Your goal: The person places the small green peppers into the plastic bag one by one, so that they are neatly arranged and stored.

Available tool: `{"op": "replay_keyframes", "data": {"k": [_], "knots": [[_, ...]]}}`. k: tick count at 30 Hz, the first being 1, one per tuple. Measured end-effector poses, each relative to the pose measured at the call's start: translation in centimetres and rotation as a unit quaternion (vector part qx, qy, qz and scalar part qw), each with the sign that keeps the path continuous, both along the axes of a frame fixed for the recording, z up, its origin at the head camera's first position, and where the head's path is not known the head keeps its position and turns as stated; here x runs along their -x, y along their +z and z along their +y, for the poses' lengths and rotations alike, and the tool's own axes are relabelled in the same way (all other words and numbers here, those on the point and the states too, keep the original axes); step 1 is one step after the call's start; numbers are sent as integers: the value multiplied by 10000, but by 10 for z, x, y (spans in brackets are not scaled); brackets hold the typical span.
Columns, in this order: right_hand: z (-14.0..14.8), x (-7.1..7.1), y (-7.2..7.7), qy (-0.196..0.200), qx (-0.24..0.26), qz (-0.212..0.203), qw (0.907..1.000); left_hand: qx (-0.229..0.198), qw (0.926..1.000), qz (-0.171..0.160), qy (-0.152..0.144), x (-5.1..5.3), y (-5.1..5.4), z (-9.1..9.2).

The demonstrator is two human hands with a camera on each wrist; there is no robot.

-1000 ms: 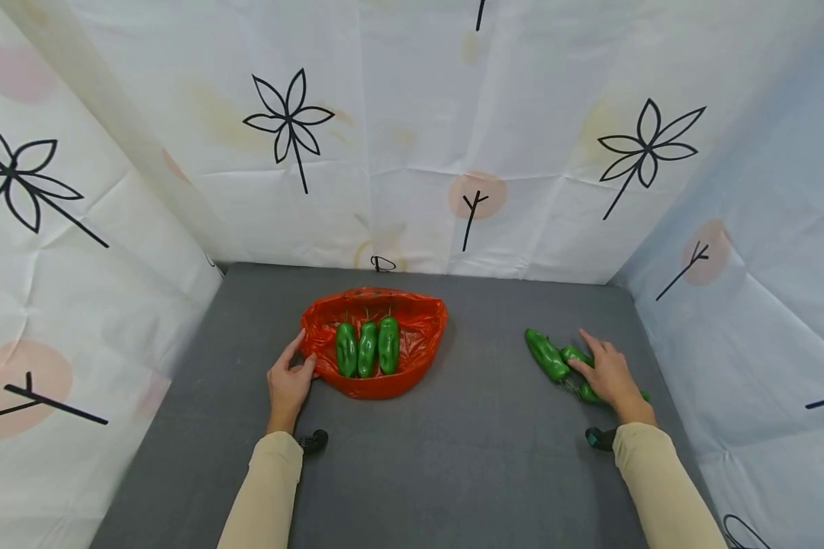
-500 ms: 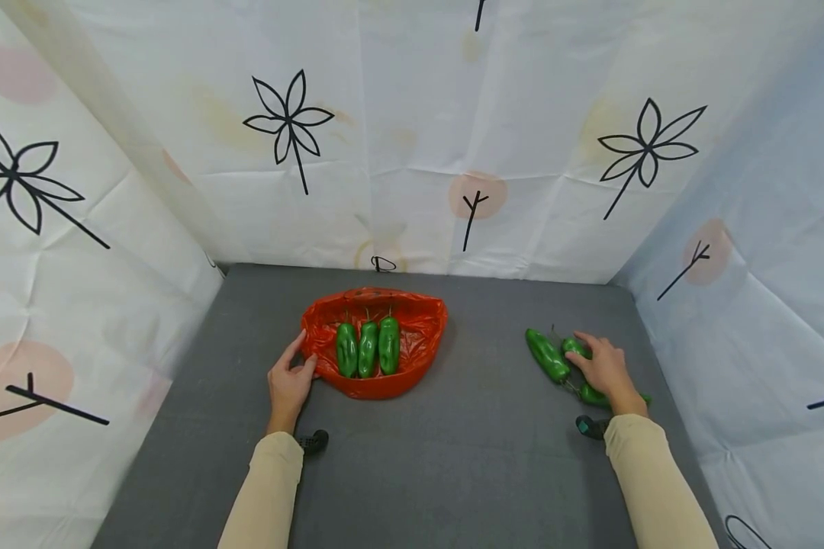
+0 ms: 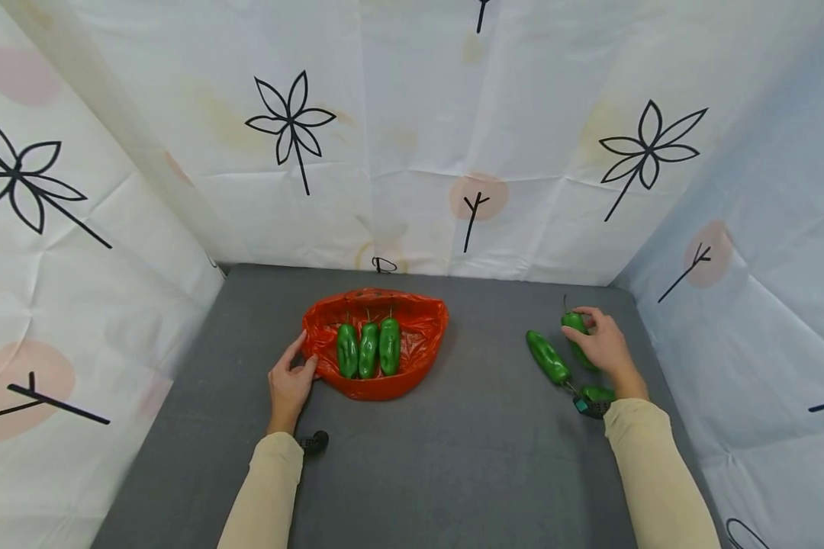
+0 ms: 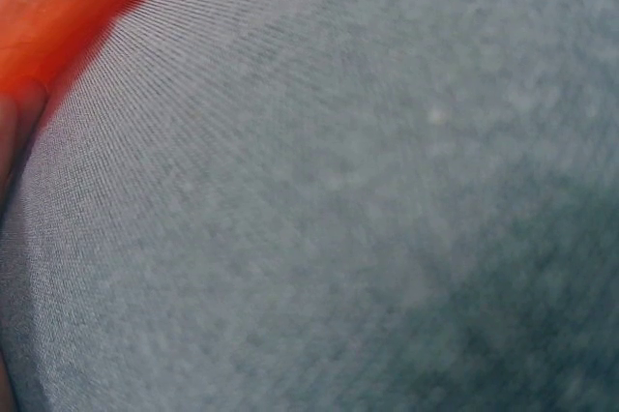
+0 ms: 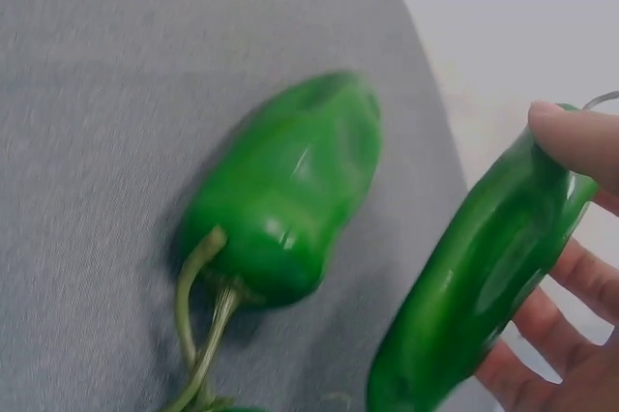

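Over the bench [image 3: 453, 465], the right hand [image 3: 606, 351] is pinching a likely light, firm, slick green pepper [image 5: 479, 281], best gripped mid-body, while the left hand [image 3: 291, 387] is touching a red bag [image 3: 378, 390], grip unclear.

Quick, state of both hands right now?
Left hand: touching the left edge of the red container; can't tell whether it grips.
Right hand: closed, holding a green pepper between thumb and fingers.
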State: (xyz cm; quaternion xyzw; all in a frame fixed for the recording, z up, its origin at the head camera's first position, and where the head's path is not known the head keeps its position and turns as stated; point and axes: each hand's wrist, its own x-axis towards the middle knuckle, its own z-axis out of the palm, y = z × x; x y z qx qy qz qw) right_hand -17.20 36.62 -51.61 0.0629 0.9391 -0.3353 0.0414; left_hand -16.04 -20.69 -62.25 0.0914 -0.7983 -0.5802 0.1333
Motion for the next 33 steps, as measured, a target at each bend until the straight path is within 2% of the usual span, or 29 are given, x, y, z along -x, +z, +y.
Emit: {"op": "replay_keyframes", "data": {"k": [5,11,18,22,29,33], "knots": [[-10,4,7,-59,227,-273,9994,-25,10000,28,-39,1,0,-1],[-22,8,10,-13,327,-262,9991,22,10000,16,-11,3,-1,-2],[-38,12,16,14,592,-36,9982,-7,10000,-47,-46,2,-1,-2],[-50,14,20,-160,923,88,9956,-22,10000,-12,-61,3,-1,-2],[-68,19,20,-572,1218,578,9892,-62,10000,-34,-38,1,0,-2],[-79,21,20,-653,1460,742,9843,-65,9999,-71,-28,1,0,0]]}}
